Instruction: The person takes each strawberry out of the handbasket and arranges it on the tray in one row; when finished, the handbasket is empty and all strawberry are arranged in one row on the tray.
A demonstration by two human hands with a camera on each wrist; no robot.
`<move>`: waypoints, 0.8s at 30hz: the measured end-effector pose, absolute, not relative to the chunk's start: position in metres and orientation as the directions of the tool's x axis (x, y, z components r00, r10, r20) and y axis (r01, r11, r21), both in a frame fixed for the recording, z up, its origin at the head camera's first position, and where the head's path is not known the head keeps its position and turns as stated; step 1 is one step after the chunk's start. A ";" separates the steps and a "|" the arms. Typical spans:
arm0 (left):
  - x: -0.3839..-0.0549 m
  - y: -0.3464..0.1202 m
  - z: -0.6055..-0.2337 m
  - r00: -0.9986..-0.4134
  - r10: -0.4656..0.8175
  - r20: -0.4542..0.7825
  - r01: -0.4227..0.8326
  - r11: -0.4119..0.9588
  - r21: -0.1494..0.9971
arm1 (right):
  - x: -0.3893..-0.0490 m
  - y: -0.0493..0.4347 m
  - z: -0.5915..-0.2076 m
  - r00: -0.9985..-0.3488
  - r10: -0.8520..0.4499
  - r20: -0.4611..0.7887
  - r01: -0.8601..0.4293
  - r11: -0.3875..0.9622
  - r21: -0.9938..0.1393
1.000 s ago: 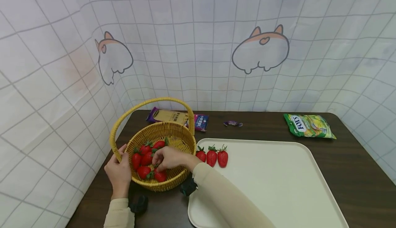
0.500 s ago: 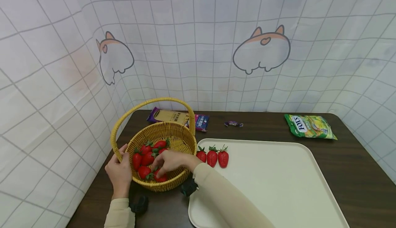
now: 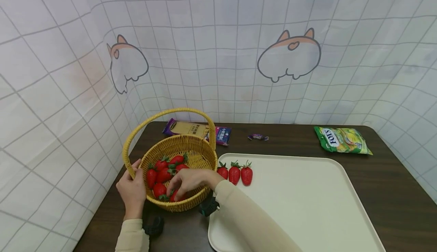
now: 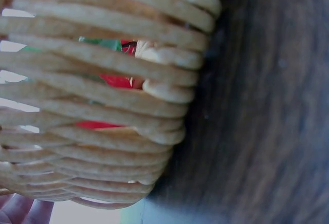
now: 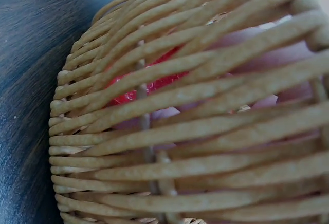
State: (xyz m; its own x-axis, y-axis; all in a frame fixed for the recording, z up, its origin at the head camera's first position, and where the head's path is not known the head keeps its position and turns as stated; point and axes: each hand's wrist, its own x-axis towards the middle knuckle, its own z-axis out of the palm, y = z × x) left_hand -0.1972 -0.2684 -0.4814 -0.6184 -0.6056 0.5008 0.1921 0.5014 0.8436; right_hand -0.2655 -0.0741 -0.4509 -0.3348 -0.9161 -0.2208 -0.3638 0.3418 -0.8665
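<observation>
A yellow woven basket [image 3: 201, 152] with an arched handle holds several red strawberries [image 3: 151, 178]. At its left side my left hand [image 3: 131, 191] grips the rim by the foot of the handle; its fingertips [image 4: 23, 211] show at the bottom of the left wrist view. My right hand [image 3: 191, 179] reaches inside, thumb and fingers bent around a strawberry [image 3: 172, 197] near the front wall and partly covering it. In the right wrist view, the basket wall [image 5: 154, 170] screens the fingers and a red strawberry [image 5: 164, 80].
Three strawberries [image 3: 247, 175] lie in a row at the left end of a cream tray [image 3: 293, 202], under the right forearm. Behind the basket are purple snack packets [image 3: 191, 128]. A small wrapped candy [image 3: 258, 137] and a green FOX'S bag [image 3: 342, 140] lie farther back.
My right hand has moved slightly down toward the front wall, its fingers settling around the strawberry there. More of the strawberries behind it now show. My left hand stays at the rim.
</observation>
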 end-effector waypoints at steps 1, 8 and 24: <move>-0.197 -0.268 -0.482 -0.622 -0.603 0.500 0.195 0.499 0.844 | -0.266 -0.073 -0.451 -0.325 -0.918 -0.226 -0.355 0.340 -0.871; -0.195 -0.270 -0.483 -0.637 -0.597 0.488 0.180 0.500 0.847 | -0.266 -0.067 -0.447 -0.349 -0.915 -0.201 -0.347 0.325 -0.880; -0.198 -0.268 -0.479 -0.632 -0.600 0.491 0.194 0.491 0.849 | -0.244 -0.050 -0.424 -0.536 -0.843 -0.043 -0.364 0.277 -0.889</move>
